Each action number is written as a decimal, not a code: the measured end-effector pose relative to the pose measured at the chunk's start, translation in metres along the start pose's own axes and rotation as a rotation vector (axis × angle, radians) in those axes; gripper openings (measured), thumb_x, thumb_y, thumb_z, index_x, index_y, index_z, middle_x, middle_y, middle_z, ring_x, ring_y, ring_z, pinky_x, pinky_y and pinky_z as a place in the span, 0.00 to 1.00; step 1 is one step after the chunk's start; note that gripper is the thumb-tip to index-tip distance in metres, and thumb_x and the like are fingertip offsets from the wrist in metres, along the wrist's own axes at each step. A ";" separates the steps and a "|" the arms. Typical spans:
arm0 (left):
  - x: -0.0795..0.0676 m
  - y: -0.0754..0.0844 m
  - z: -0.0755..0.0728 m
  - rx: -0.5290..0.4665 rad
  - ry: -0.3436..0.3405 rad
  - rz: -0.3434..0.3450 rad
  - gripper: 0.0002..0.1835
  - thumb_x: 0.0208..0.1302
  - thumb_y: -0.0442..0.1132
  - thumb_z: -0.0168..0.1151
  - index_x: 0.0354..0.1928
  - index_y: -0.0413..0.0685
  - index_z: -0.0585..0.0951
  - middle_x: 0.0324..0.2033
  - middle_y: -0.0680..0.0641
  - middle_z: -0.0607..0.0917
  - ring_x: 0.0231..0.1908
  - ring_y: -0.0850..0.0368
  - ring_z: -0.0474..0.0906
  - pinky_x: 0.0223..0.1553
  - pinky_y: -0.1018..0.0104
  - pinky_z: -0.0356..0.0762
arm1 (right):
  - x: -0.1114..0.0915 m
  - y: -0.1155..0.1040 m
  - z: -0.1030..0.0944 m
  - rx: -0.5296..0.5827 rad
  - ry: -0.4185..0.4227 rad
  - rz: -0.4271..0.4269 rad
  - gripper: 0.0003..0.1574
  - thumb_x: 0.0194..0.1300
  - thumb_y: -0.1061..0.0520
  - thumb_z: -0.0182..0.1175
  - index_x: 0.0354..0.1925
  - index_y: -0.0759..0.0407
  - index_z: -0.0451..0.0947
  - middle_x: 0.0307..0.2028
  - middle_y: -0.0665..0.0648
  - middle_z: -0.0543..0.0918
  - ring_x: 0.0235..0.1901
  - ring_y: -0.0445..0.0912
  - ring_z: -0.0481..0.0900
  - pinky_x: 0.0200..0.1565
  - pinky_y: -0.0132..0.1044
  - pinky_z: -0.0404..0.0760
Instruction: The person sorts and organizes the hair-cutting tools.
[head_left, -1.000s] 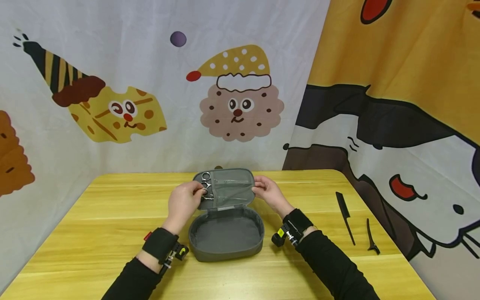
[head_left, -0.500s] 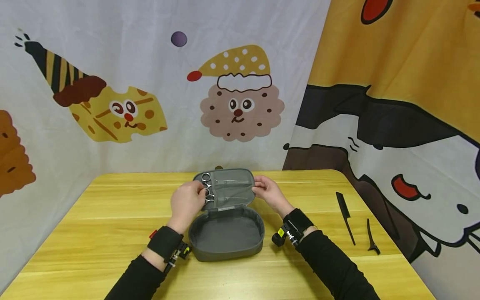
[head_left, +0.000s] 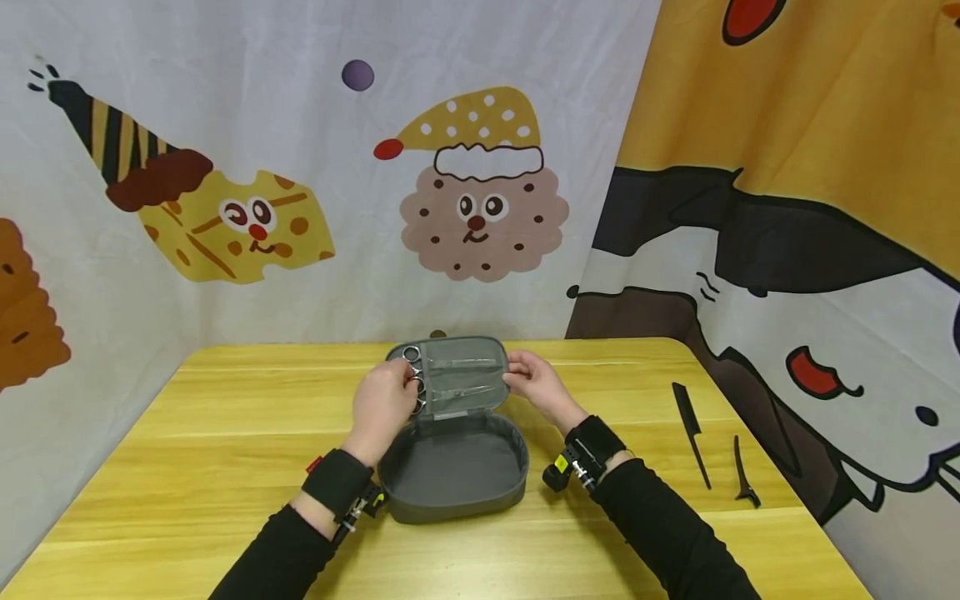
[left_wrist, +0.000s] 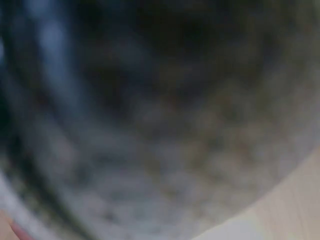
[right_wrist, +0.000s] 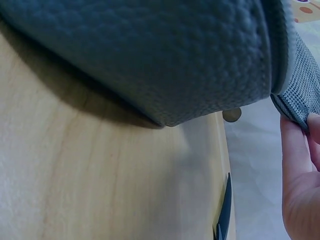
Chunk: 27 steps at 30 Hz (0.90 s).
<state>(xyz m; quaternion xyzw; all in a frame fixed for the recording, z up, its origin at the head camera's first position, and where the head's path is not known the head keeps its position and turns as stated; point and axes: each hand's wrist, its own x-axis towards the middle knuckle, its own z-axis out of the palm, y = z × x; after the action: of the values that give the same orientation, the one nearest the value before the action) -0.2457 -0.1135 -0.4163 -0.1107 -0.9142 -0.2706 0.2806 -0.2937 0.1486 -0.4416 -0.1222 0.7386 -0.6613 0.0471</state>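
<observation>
In the head view a grey zip case [head_left: 453,504] stands on the table, its lid [head_left: 487,342] raised at the back. Two pairs of scissors [head_left: 412,353] lie one above the other in the lid's see-through pockets, ring handles sticking out at the left. The left hand [head_left: 381,408] pinches the lower scissors by the handle; its fingers partly cover the rings. The right hand [head_left: 542,387] grips the lid's right edge between thumb and fingers, also plain in the right wrist view, where the hand [right_wrist: 302,185] holds the mesh-lined lid [right_wrist: 304,82]. The left wrist view is a close grey blur.
A black tail comb [head_left: 686,417] and a black hair clip [head_left: 742,479] lie on the wooden table [head_left: 247,433] to the right of the case. Behind the table hangs a cloth printed with cartoon figures [head_left: 487,225].
The left hand has shifted slightly right along the lower scissors, whose blades now lie straighter in the lower pocket. The right hand has kept its hold on the lid.
</observation>
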 end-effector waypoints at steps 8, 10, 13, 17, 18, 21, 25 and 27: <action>-0.001 0.003 -0.005 -0.021 -0.033 -0.021 0.09 0.57 0.27 0.69 0.27 0.41 0.76 0.20 0.47 0.77 0.20 0.52 0.72 0.22 0.58 0.71 | 0.000 0.000 -0.001 -0.002 -0.009 0.003 0.20 0.71 0.71 0.53 0.59 0.76 0.69 0.47 0.67 0.81 0.42 0.43 0.81 0.48 0.39 0.82; -0.001 0.003 -0.007 -0.017 -0.035 -0.006 0.08 0.58 0.26 0.68 0.27 0.41 0.77 0.21 0.46 0.78 0.20 0.51 0.74 0.23 0.57 0.72 | 0.000 0.001 -0.002 -0.012 -0.013 -0.001 0.20 0.72 0.71 0.54 0.59 0.76 0.69 0.48 0.67 0.81 0.43 0.44 0.81 0.49 0.40 0.82; -0.001 0.002 -0.008 -0.008 -0.031 0.018 0.07 0.57 0.25 0.67 0.27 0.40 0.79 0.22 0.44 0.80 0.21 0.50 0.76 0.23 0.55 0.74 | 0.000 0.000 -0.002 -0.021 -0.013 0.006 0.20 0.71 0.71 0.54 0.59 0.75 0.69 0.48 0.68 0.81 0.43 0.45 0.81 0.50 0.41 0.82; -0.001 -0.003 -0.008 -0.028 -0.037 0.029 0.06 0.56 0.24 0.65 0.28 0.40 0.80 0.22 0.43 0.81 0.21 0.49 0.76 0.25 0.53 0.75 | -0.001 0.000 -0.002 -0.021 -0.007 0.009 0.20 0.71 0.71 0.54 0.59 0.75 0.70 0.48 0.67 0.81 0.43 0.45 0.81 0.49 0.41 0.82; -0.001 -0.004 -0.009 -0.040 -0.042 0.024 0.05 0.57 0.25 0.65 0.28 0.40 0.80 0.23 0.43 0.81 0.22 0.49 0.76 0.25 0.54 0.75 | -0.001 0.000 -0.002 -0.023 -0.007 0.004 0.20 0.71 0.71 0.54 0.59 0.75 0.69 0.48 0.67 0.81 0.43 0.45 0.81 0.49 0.41 0.82; -0.001 -0.008 -0.011 -0.068 -0.059 0.000 0.04 0.58 0.26 0.65 0.29 0.40 0.81 0.24 0.44 0.82 0.22 0.50 0.76 0.26 0.55 0.75 | -0.001 0.001 -0.002 -0.029 0.000 0.003 0.19 0.71 0.71 0.54 0.59 0.74 0.70 0.47 0.65 0.82 0.43 0.45 0.81 0.49 0.41 0.82; -0.002 -0.015 -0.015 -0.083 -0.049 -0.029 0.01 0.60 0.30 0.66 0.31 0.39 0.83 0.26 0.44 0.83 0.24 0.51 0.77 0.26 0.55 0.75 | -0.001 0.001 0.000 -0.045 0.009 0.010 0.19 0.71 0.71 0.54 0.59 0.72 0.71 0.46 0.64 0.83 0.43 0.45 0.81 0.49 0.41 0.82; -0.003 -0.018 -0.017 -0.091 -0.033 -0.042 0.01 0.60 0.31 0.66 0.32 0.39 0.83 0.26 0.44 0.84 0.24 0.50 0.78 0.26 0.55 0.76 | -0.001 0.001 0.000 -0.050 0.011 0.007 0.19 0.71 0.71 0.54 0.59 0.72 0.71 0.47 0.64 0.83 0.43 0.45 0.81 0.49 0.42 0.82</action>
<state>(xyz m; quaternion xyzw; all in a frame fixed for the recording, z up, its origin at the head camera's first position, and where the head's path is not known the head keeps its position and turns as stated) -0.2424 -0.1385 -0.4138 -0.1087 -0.9075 -0.3159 0.2545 -0.2925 0.1491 -0.4422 -0.1172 0.7556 -0.6431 0.0423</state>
